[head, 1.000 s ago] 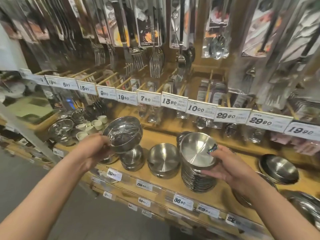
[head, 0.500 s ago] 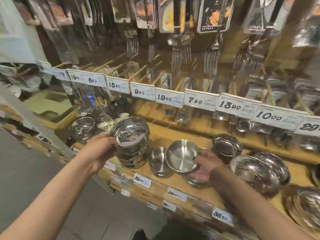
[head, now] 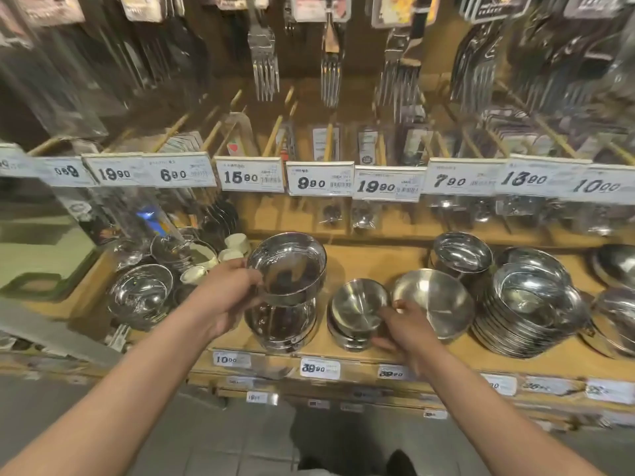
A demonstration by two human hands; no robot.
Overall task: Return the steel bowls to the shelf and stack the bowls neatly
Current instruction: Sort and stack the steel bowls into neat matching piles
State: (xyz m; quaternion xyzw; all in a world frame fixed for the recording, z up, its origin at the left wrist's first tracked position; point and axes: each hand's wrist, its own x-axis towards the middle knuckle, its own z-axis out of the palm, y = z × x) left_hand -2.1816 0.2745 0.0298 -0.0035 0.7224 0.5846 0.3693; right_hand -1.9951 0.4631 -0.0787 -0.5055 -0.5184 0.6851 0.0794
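A: What's different from a moment ago?

B: The right hand (head: 407, 333) has carried its small bowl (head: 359, 309) leftward along the shelf (head: 371, 262), away from the tall stack of plates (head: 525, 317), and now has it tilted on the short pile of small bowls (head: 347, 336). The left hand (head: 225, 295) has brought the deep bowl (head: 287, 266) down until it sits just above the deep-bowl stack (head: 280, 326).

A: So where does that leave the job?

B: Both bowls look nearly home, I'd say; neither is nested flat yet.

A: And the grip on each?

B: Left grip is clenched on the deep bowl's rim. The right fingers (head: 400, 305) touch the small bowl's edge, holding it at a slant.

A: Anything you can't make out?

B: Whether the deep bowl touches the stack below: the hand covers that seam. The shelf edges blur on both sides, the wide bowl (head: 434, 302) behind the right hand is partly hidden, and the lower price tags (head: 319, 368) are smeared
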